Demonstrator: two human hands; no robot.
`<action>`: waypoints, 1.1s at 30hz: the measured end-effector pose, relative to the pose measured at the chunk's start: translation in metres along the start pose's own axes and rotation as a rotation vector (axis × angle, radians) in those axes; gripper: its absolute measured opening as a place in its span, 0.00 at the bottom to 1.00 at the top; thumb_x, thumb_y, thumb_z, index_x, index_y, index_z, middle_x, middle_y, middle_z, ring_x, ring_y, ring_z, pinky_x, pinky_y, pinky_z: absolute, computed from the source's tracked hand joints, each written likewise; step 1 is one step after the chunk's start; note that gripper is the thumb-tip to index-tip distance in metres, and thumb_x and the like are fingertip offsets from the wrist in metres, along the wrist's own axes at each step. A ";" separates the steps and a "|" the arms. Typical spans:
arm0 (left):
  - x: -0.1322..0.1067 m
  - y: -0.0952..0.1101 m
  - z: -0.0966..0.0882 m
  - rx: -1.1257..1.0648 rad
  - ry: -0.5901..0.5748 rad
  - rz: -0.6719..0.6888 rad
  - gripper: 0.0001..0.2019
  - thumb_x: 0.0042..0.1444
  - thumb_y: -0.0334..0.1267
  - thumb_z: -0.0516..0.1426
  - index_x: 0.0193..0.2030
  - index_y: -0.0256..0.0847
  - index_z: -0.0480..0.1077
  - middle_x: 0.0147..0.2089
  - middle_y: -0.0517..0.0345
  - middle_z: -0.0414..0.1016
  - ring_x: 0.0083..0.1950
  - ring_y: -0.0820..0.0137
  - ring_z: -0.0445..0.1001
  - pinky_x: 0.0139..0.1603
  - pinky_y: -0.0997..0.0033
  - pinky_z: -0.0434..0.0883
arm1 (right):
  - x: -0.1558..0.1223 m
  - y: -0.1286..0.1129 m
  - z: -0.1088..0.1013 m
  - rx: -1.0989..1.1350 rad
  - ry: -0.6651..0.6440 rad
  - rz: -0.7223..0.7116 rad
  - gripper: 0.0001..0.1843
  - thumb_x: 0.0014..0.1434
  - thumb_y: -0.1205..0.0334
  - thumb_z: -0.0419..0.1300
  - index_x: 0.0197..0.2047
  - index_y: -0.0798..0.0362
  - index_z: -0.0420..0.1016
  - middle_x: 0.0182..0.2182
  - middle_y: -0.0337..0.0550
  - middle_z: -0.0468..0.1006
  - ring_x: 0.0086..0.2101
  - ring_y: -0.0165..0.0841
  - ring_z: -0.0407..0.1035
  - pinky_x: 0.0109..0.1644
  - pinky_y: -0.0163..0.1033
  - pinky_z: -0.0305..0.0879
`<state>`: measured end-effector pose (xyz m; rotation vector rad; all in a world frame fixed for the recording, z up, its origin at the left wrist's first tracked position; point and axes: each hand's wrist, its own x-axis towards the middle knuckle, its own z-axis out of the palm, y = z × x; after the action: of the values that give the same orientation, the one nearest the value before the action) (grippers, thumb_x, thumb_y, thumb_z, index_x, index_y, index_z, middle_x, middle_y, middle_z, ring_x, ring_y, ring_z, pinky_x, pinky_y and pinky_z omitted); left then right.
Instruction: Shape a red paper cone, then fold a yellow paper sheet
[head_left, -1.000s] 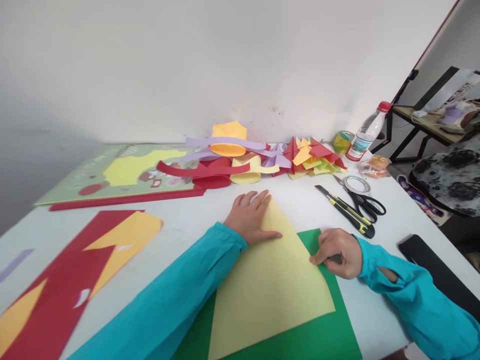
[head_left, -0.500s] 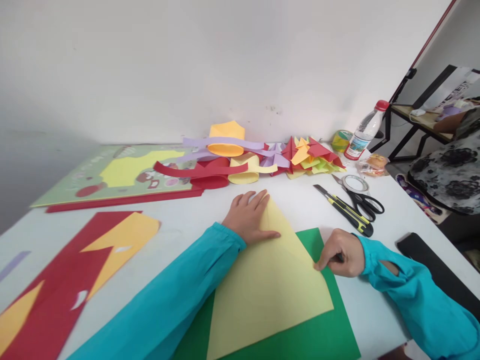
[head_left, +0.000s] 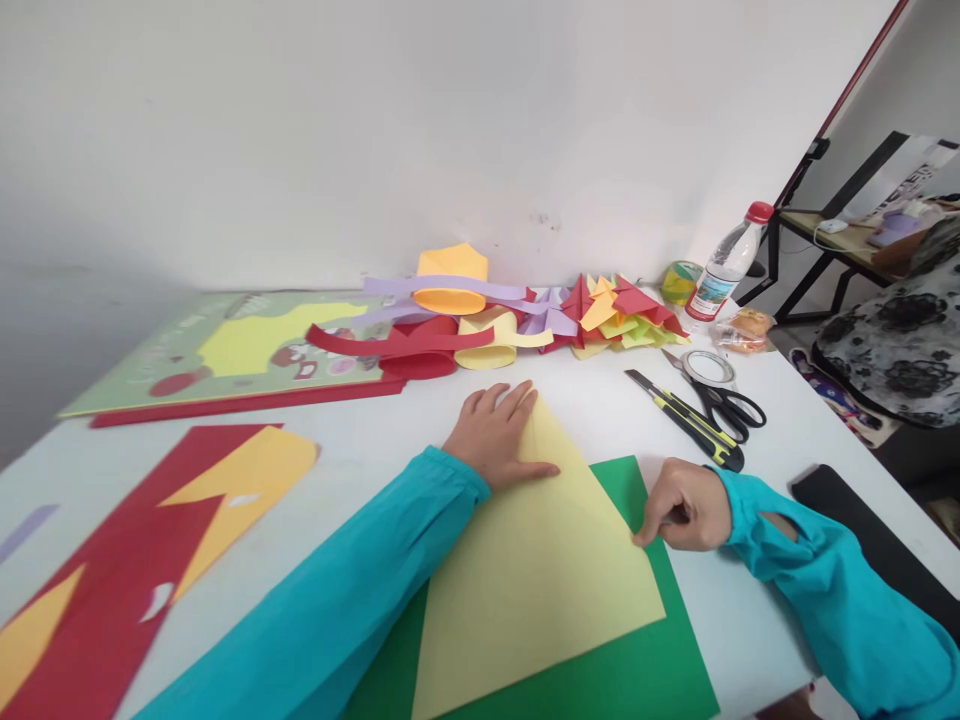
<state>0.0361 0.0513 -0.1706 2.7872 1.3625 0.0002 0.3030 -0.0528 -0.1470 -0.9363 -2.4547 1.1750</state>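
A folded sheet of pale yellow paper (head_left: 540, 580) lies slanted on a green sheet (head_left: 622, 670), with its pointed end away from me. My left hand (head_left: 499, 435) is spread flat over the upper part of the yellow paper, its thumb stretched to the right. At the paper's right edge is my right hand (head_left: 686, 505), fingers curled in and thumb and finger pressed together. Its tip meets the edge; whether it pinches any paper does not show. Beyond it lie a black and yellow utility knife (head_left: 686, 420) and black-handled scissors (head_left: 727, 405).
Red paper (head_left: 142, 550) with orange pieces (head_left: 240, 495) lies at left, before a green decorated board (head_left: 172, 350). Paper rings (head_left: 450, 298) and folded paper shapes (head_left: 615, 315) line the wall. A bottle (head_left: 724, 265), tape roll (head_left: 709, 368) and black case (head_left: 870, 535) stand at right.
My right hand's tip has shifted very slightly down and toward the outside of the yellow paper's edge. My left hand stays in place on the paper.
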 end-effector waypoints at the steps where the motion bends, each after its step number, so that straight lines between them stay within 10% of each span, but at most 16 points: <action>1: 0.000 0.000 0.000 0.002 -0.003 0.000 0.53 0.42 0.72 0.49 0.66 0.31 0.51 0.70 0.43 0.48 0.66 0.45 0.49 0.62 0.48 0.48 | 0.000 0.000 0.000 0.005 -0.007 0.000 0.16 0.44 0.72 0.54 0.32 0.58 0.83 0.11 0.36 0.69 0.13 0.21 0.56 0.17 0.27 0.52; 15: 0.000 -0.001 0.000 -0.009 0.010 0.004 0.51 0.42 0.72 0.49 0.66 0.37 0.52 0.69 0.44 0.49 0.66 0.44 0.50 0.61 0.47 0.49 | -0.001 -0.004 -0.005 0.106 -0.133 0.049 0.13 0.44 0.74 0.55 0.28 0.57 0.82 0.12 0.34 0.71 0.13 0.21 0.56 0.16 0.26 0.52; 19: 0.000 0.000 0.000 -0.002 0.005 0.007 0.52 0.42 0.72 0.49 0.66 0.35 0.52 0.69 0.42 0.49 0.66 0.44 0.50 0.62 0.47 0.49 | 0.004 0.000 0.002 0.154 0.047 -0.007 0.12 0.51 0.70 0.55 0.34 0.60 0.80 0.22 0.42 0.77 0.19 0.25 0.65 0.22 0.28 0.61; 23: -0.001 0.000 0.000 0.010 0.002 0.015 0.52 0.42 0.72 0.49 0.66 0.32 0.52 0.69 0.40 0.48 0.66 0.43 0.50 0.62 0.46 0.49 | 0.016 0.003 0.019 -0.171 0.354 -0.103 0.23 0.54 0.59 0.58 0.52 0.58 0.71 0.43 0.54 0.77 0.47 0.41 0.67 0.50 0.47 0.65; 33: -0.022 0.028 0.011 0.016 0.082 0.239 0.49 0.45 0.72 0.46 0.62 0.32 0.59 0.65 0.33 0.56 0.63 0.42 0.56 0.61 0.44 0.52 | 0.022 0.009 0.036 -0.507 0.323 -0.082 0.23 0.53 0.55 0.58 0.51 0.54 0.71 0.53 0.53 0.73 0.55 0.46 0.61 0.54 0.56 0.57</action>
<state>0.0450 0.0169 -0.1806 2.9747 1.0387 0.1122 0.2733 -0.0561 -0.1780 -1.0385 -2.5217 0.3326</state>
